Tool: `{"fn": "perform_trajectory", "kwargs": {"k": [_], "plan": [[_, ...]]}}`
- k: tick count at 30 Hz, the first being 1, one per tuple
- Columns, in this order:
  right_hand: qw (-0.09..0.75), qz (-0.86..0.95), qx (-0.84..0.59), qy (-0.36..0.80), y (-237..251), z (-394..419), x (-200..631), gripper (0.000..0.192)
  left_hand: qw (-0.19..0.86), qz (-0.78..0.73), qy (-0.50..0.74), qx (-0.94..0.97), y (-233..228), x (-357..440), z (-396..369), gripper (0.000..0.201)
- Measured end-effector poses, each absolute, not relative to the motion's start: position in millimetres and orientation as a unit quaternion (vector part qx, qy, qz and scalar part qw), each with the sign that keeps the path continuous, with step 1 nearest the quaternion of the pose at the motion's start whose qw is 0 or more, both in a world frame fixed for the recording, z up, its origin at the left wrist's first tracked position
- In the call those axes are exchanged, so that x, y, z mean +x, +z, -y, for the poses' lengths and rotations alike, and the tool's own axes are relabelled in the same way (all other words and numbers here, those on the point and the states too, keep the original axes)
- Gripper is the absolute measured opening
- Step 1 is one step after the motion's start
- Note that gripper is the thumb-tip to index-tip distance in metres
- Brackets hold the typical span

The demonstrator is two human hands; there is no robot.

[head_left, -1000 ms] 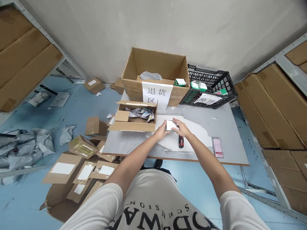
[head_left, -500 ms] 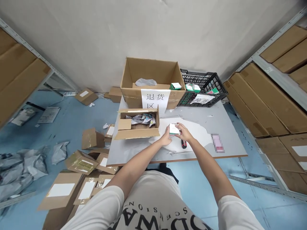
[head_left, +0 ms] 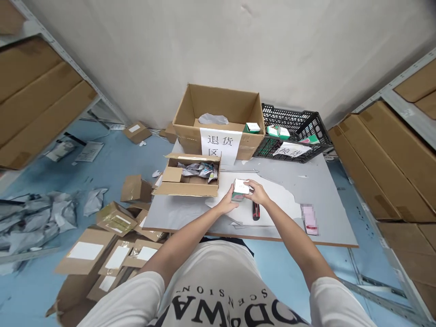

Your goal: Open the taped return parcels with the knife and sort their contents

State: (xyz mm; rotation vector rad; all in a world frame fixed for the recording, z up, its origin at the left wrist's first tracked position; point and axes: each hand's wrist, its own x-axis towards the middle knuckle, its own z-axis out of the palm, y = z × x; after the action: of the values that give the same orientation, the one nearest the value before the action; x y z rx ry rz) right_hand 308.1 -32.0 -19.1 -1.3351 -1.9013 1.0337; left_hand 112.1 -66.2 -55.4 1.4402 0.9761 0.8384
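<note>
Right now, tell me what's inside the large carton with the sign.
The large carton holds a grey bag and, front right, a green and white box. Its front wall hides the box's lower part and anything beneath.

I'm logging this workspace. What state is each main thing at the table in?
White-and-green box: held; sealed or not, unclear.
Left hand: holding its left side.
Right hand: holding its right side.
Red cutter: lying on white sheet; blade unclear.
Smaller carton: open, holding crumpled packaging.
Large carton: open, holding grey bag and small box.
Black crate: open, holding small boxes.
Pink item: lying flat.
</note>
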Motion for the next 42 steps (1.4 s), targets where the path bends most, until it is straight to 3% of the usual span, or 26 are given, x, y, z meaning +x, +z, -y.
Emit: {"fn": "perform_trajectory", "kwargs": {"k": [7, 12, 19, 25, 29, 35, 42], "plan": [[0.311, 0.714, -0.446, 0.441, 5, 5, 332, 0.054, 0.536, -0.454, 0.356, 0.617, -55, 109, 90, 0.097], [0.313, 0.717, -0.437, 0.444, 49, -24, 374, 0.055, 0.530, -0.491, 0.307, 0.619, -76, 68, 125, 0.086], [0.459, 0.705, -0.483, 0.242, 154, -93, 508, 0.058, 0.493, -0.646, 0.323, 0.485, -116, -4, 161, 0.054], [0.562, 0.601, -0.560, 0.101, 185, -169, 587, 0.059, 0.496, -0.665, 0.357, 0.429, -122, -9, 178, 0.052], [0.515, 0.528, -0.673, 0.051, 157, -202, 590, 0.059, 0.497, -0.663, 0.381, 0.409, -120, -2, 183, 0.049], [0.354, 0.460, -0.814, -0.036, 108, -224, 560, 0.053, 0.485, -0.696, 0.375, 0.375, -118, 1, 193, 0.046], [0.257, 0.426, -0.867, -0.020, 89, -240, 533, 0.057, 0.487, -0.706, 0.370, 0.357, -111, 12, 196, 0.047]]}}
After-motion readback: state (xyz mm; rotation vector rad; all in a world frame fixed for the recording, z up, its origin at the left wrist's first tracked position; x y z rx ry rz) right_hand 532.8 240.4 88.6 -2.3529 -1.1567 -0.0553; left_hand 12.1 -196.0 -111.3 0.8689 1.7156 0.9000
